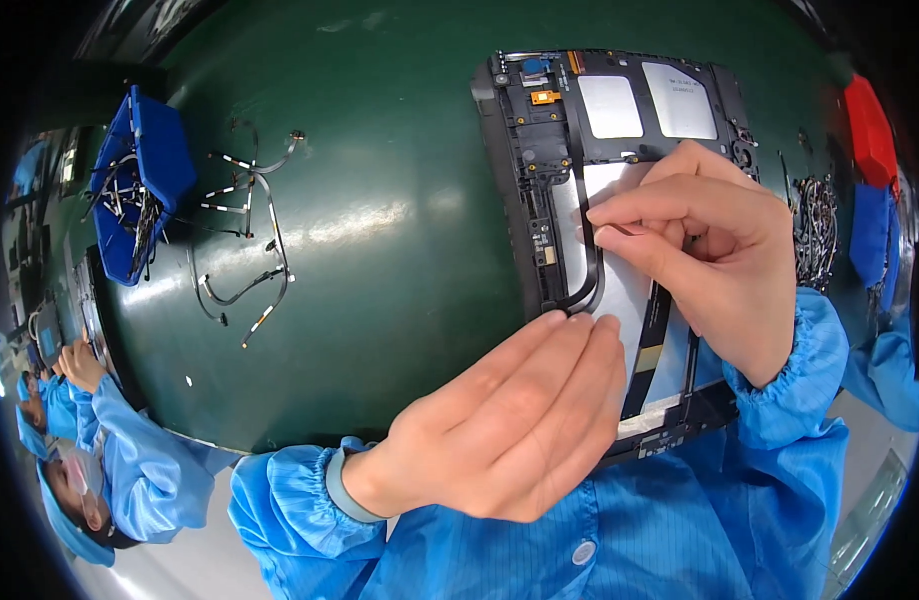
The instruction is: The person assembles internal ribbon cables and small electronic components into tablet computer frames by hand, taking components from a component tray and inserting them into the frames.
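Note:
An opened tablet-like device (pixel 520 225) with a black frame and silver inner panels lies on the green bench in front of me. A thin black cable (pixel 580 150) runs down its left part and curves near the lower end of a slot. My right hand (pixel 715 250) is over the middle of the device, thumb and forefinger pinched at the cable. My left hand (pixel 505 425) comes from the lower left, fingers pressed together and fingertips at the cable's bend; its thumb is hidden. A wider black ribbon strip (pixel 652 350) crosses the silver panel between the hands.
Several loose cables (pixel 270 230) lie left of the device on the green bench (pixel 380 120). Beyond them stands a blue bin (pixel 165 150) with more cables. At right are a cable pile (pixel 815 225), a red bin (pixel 870 130) and a blue bin (pixel 870 240). A co-worker (pixel 145 450) sits at left.

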`<state>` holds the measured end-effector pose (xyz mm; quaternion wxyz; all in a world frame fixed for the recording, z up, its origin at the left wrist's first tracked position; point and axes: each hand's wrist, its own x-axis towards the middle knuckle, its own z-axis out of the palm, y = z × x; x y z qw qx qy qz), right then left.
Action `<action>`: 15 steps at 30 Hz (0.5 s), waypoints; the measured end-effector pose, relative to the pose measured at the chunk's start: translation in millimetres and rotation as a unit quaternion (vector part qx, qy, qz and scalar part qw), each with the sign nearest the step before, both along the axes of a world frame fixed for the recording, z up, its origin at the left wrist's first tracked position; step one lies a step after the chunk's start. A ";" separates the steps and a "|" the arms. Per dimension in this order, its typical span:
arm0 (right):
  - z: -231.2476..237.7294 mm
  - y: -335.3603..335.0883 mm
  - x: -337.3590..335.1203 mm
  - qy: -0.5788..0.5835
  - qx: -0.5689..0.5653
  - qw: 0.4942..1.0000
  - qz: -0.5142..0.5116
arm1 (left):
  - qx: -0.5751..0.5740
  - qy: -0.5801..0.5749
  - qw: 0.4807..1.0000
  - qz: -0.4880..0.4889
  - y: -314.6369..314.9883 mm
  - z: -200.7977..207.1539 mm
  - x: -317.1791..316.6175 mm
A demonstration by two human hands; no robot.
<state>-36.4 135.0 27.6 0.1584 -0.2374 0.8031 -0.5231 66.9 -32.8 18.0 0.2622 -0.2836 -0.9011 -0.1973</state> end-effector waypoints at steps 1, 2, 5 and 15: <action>-0.5 -0.2 0.0 0.009 0.006 1.000 -0.004 | -0.009 -0.009 1.000 0.011 3.5 -2.4 -1.6; -0.9 -0.1 0.5 0.008 0.007 1.000 -0.005 | -0.017 -0.017 0.999 0.022 5.2 -4.1 -2.9; -0.5 1.1 2.6 0.030 0.025 0.999 -0.013 | -0.060 -0.007 0.998 0.016 5.1 -7.0 -3.5; -2.9 -4.4 -10.0 0.047 0.024 0.998 -0.016 | -0.165 0.037 0.985 0.016 2.7 -11.1 -11.5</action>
